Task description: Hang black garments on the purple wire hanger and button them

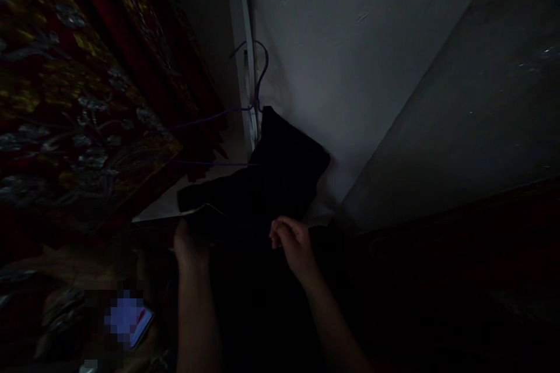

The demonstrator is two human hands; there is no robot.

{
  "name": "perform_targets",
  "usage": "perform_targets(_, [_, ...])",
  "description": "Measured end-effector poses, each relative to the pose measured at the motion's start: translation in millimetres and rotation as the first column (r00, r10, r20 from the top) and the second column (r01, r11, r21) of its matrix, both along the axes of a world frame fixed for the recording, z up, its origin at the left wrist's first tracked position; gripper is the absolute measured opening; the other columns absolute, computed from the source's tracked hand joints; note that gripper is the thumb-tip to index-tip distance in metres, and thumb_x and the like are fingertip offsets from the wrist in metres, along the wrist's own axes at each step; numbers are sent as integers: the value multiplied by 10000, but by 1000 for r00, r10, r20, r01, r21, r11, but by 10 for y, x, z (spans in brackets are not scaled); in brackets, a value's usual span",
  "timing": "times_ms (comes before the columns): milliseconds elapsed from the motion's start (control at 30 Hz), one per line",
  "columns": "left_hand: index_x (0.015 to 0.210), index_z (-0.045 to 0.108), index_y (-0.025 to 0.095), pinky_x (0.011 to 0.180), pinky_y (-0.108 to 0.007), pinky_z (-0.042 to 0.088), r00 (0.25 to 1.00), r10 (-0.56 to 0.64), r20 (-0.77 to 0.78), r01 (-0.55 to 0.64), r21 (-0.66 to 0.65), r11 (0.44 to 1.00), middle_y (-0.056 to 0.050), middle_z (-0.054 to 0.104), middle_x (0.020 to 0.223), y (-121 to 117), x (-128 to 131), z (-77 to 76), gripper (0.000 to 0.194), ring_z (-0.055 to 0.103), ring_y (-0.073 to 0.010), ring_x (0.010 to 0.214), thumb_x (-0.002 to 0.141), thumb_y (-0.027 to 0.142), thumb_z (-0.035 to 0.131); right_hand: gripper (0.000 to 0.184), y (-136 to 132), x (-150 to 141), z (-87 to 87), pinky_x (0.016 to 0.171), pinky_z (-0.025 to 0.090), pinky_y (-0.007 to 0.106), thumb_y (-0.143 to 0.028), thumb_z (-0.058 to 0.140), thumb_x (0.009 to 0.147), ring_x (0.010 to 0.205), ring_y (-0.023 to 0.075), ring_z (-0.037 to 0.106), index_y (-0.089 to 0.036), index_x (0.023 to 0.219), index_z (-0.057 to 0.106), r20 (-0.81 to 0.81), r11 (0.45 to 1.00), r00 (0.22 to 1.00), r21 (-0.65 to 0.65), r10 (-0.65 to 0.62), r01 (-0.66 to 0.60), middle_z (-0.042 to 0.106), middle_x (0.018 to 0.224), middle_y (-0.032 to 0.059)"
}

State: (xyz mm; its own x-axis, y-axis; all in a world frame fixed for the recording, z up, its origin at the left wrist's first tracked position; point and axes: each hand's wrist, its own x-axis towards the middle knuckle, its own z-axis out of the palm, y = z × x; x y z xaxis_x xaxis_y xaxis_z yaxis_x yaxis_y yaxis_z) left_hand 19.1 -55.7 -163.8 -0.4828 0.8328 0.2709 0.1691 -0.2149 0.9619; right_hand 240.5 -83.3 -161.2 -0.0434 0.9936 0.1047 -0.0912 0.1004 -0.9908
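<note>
Black cloth garment (286,154) partly over a thin purple wire-like hanger (256,100).
The garment covers the hanger's right side as seen, its lower part lost in darkness; left of the hook, slender arm and lower bar show bare, a black flap spreading beneath.

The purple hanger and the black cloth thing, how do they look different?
The hanger is purple; the garment is black. The hanger is thin like wire; the garment is a broad piece of cloth. The hanger has a curved hook on top; the garment shows none. Both are partly against the pale wall.
</note>
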Motion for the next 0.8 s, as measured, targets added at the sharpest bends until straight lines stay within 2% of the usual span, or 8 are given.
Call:
perform_targets(100, [940,679,192,781,-341,569,970,-24,241,12,51,999,-72,712,862,-53,188,-28,376,691,-203,824,952,503,467,344,36,107,-12,565,378,262,-414,541,862,537,127,461,-214,587,486,77,995,992,-11,-99,100,465,535,-27])
perform_targets(200, [900,672,225,753,-287,548,917,-131,377,87,131,988,-27,709,873,-176,426,151,251,675,-179,820,854,471,653,227,-8,130,23,783,467,284,-416,641,850,806,174,596,-205,786,585,143,990,982,83,-125,114,617,791,15])
perform_targets(333, [877,709,202,802,-288,531,938,-329,105,321,90,943,-36,704,890,-431,854,457,230,663,-190,859,883,429,679,379,-169,-11,121,1036,438,359,-322,707,811,1129,235,604,-241,1170,618,118,986,989,134,88,-104,672,1176,56])
perform_targets(433, [861,715,210,938,-329,508,938,-329,-109,343,150,927,-76,684,1029,-531,999,555,227,645,-226,1039,931,404,621,206,-281,-60,170,925,495,345,-313,533,870,980,235,633,-237,983,688,44,993,996,75,83,-86,705,1001,43])
perform_targets(533, [1010,719,233,1027,-371,492,895,-393,-212,422,113,899,-102,666,1228,-542,882,467,247,611,-253,1202,952,429,580,179,-273,88,274,632,474,291,-326,526,785,713,209,575,-227,684,636,101,995,990,1,102,-103,626,724,22])
perform_targets(667, [1261,691,276,895,-378,591,677,-679,-283,663,-166,730,-83,754,1158,-536,568,219,350,712,-251,1072,945,396,601,213,74,419,667,506,347,269,-281,521,697,529,156,436,-222,496,484,281,960,940,145,192,-239,447,516,-11])
perform_targets(733, [1255,705,293,899,-388,592,513,-798,-317,732,-323,599,-69,766,1151,-529,430,164,336,733,-254,1038,935,351,620,157,382,500,879,600,414,276,-243,492,697,608,174,517,-219,563,569,308,925,948,330,82,-187,533,572,-7])
perform_targets(800, [1244,711,294,925,-392,577,415,-838,-356,731,-417,539,-67,764,1161,-508,299,188,324,738,-257,1031,935,323,616,215,724,482,983,772,462,290,-210,473,685,805,198,611,-213,746,680,237,871,967,490,-98,-32,672,770,14])
